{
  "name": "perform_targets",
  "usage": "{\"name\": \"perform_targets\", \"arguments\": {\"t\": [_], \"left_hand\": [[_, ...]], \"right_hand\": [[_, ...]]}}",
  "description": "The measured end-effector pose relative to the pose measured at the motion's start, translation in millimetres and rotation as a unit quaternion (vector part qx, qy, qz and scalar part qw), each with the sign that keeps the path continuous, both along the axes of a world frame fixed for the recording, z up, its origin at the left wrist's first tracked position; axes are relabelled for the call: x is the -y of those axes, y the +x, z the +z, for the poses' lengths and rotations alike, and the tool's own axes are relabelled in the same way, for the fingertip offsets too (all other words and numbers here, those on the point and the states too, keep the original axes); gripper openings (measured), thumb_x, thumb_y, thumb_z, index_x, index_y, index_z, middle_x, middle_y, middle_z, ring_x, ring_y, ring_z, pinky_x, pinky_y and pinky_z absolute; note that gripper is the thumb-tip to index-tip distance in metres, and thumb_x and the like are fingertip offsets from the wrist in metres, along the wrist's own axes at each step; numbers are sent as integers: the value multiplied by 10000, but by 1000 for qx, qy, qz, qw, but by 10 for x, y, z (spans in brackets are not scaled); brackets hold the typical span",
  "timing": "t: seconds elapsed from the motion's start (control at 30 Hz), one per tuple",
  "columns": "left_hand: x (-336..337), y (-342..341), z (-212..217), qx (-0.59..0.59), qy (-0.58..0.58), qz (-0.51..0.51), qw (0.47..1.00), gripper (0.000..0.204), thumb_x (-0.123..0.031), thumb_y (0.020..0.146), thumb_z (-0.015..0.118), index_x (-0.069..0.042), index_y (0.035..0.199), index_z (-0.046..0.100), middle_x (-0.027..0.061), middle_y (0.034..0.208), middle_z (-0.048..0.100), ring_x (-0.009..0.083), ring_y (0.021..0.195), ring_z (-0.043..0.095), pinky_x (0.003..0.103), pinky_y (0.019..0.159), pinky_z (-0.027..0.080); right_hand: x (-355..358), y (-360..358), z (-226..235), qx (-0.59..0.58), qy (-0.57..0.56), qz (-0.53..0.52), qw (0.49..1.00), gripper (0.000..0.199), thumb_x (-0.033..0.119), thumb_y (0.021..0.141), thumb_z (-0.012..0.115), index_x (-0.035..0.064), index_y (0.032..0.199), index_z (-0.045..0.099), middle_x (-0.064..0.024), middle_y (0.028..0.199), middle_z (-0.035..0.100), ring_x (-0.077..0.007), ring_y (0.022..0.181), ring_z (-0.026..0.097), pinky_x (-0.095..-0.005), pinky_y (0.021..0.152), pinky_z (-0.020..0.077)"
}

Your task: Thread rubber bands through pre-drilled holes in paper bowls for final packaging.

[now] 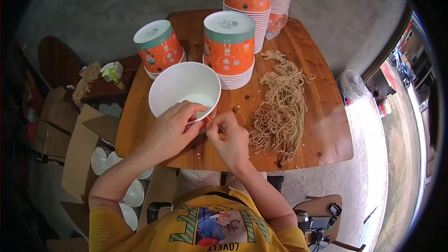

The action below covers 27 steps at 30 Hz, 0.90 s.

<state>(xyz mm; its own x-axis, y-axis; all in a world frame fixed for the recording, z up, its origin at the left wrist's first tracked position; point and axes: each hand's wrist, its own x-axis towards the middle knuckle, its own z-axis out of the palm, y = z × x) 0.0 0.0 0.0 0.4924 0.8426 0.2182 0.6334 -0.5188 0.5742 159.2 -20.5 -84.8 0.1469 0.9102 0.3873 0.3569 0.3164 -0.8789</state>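
Yellow T-shirt (156,228); short yellow sleeves (107,228); green-striped letters (191,224) flanking colourful picture panel (221,226); pale legwear (199,177); bare hands (176,125).

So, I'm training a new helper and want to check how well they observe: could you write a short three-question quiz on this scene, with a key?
1. Multiple choice: which hand has fingers reaching inside the open bucket? A) left only B) right only C) both

2. True or false: the heap of tan cord lies on the wooden table, to the right of the person's right hand.

3. Fill in the blank: the orange buckets stacked behind the open bucket stand with their bases facing ____.

Key:
1. A, the left hand.
2. True.
3. Up.
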Motion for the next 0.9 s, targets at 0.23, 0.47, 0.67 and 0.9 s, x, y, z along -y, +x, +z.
{"name": "perform_targets", "arguments": {"t": [0.23,0.47,0.67,0.9], "left_hand": [[11,14,46,15,-7,1,1000,302,-62,899,610,-61,1196,557,89,895,562,197,800,590,315,751,515],[-283,-60,107,10,-154,-35,987,241,-93,984,489,-47,1210,557,76,888,623,150,823,591,311,785,488],[-413,-44,76,9,-167,-53,984,132,-143,956,532,-25,1002,565,147,854,640,274,763,625,359,715,488],[-275,61,99,90,15,-54,994,76,-109,935,557,-34,944,567,99,916,540,271,839,582,358,740,470]], "right_hand": [[-43,-5,48,17,24,-7,1000,179,172,868,667,83,921,520,-110,753,681,-275,628,682,-375,569,540],[-56,20,97,18,13,0,1000,154,189,888,665,78,951,579,-110,776,689,-277,644,681,-375,591,535],[-57,58,117,13,-44,27,999,157,173,896,666,66,977,585,-110,769,683,-239,654,680,-343,599,530],[-160,143,239,-84,-43,67,993,169,164,917,657,66,1037,589,-57,639,552,-134,544,516,-283,544,451]]}}
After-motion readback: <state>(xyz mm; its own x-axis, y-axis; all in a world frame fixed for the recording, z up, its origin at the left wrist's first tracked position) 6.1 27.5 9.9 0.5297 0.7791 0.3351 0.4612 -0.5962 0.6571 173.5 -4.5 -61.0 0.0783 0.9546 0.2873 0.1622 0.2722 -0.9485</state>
